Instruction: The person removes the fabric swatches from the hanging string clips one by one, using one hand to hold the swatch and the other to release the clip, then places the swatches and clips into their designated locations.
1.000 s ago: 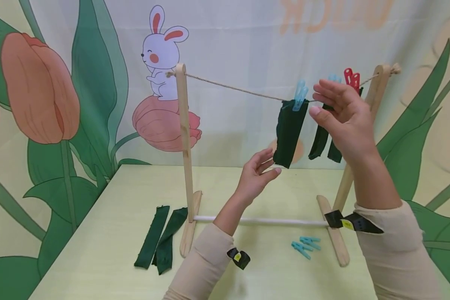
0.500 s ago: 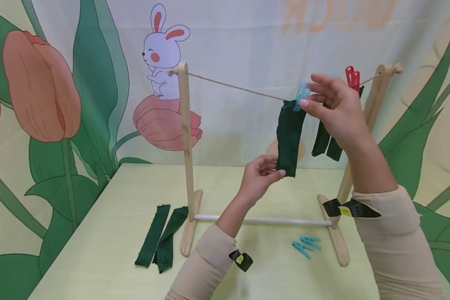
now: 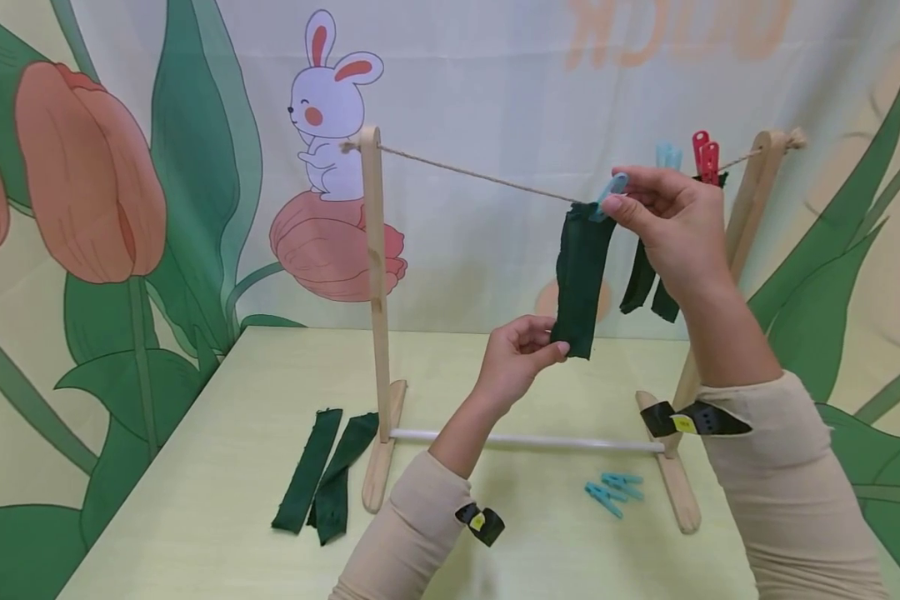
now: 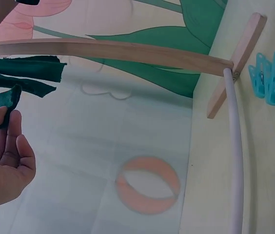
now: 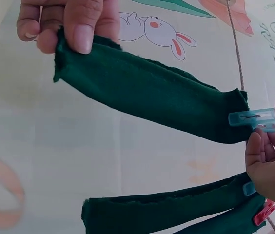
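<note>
Lying near the table's (image 3: pixel 217 475) left edge are two loose green strips (image 3: pixel 307 471). To their right, the left hand (image 3: pixel 520 354), not gripping one second earlier, now pinches the lower end of the hanging green strip (image 3: pixel 582 275), while the right hand (image 3: pixel 678 233), previously clear, grips the blue clip (image 3: pixel 613 193) seating its top end on the rope (image 3: pixel 480 175) over the table; this two-point hold appears to permit adjustment. Right of that strip, two clipped strips (image 3: pixel 639 283) hang from the same rope.

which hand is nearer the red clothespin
Right: the right hand, pinching a blue clothespin, is just below and left of the red clothespin; the left hand, holding a green cloth strip, is lower and farther left.
</note>
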`<state>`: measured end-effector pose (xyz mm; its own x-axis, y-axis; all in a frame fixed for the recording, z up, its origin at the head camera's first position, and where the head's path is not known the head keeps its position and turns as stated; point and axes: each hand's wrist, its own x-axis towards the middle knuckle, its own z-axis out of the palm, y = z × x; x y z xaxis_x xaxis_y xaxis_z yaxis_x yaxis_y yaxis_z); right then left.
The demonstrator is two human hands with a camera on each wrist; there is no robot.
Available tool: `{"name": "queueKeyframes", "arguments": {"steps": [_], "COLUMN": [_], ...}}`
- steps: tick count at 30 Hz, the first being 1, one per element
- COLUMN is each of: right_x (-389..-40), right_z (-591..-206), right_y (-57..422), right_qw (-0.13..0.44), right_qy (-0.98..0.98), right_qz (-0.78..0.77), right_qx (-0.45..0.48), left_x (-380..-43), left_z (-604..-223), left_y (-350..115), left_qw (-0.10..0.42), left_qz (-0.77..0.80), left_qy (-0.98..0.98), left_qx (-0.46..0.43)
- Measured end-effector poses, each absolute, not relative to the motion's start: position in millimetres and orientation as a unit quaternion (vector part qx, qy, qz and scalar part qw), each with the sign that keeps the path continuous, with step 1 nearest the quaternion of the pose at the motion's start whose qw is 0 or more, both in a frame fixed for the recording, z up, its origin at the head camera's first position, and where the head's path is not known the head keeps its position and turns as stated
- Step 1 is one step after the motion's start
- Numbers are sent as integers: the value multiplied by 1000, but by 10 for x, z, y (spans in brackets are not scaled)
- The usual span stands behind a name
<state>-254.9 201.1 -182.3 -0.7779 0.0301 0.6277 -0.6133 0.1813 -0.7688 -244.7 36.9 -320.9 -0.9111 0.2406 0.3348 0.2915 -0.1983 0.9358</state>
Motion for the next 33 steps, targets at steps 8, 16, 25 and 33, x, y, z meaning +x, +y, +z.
{"name": "queueKeyframes", "arguments": {"steps": [8, 16, 25, 33], "right_x": [-2639, -2747, -2788, -2673], "right_z": [-1913, -1945, -1867, -1879], "right_y": [2011, 1979, 1986, 2019], "right_qw": [347, 478, 481, 459], "right_qy": [-718, -682, -643, -590], "right_qz": [559, 486, 545, 621], "right_qx": [229, 264, 242, 236], "left_x": [-2424, -2390, -2475, -2513], "left_z": [-3206, -3181, -3306, -3431], "left_y": [371, 364, 401, 388], "left_qw": [18, 15, -3, 5], "left_qz": [-743, -748, -763, -752], "left_qy": [-636, -628, -607, -619], "left_qx": [-208, -214, -221, -228]}}
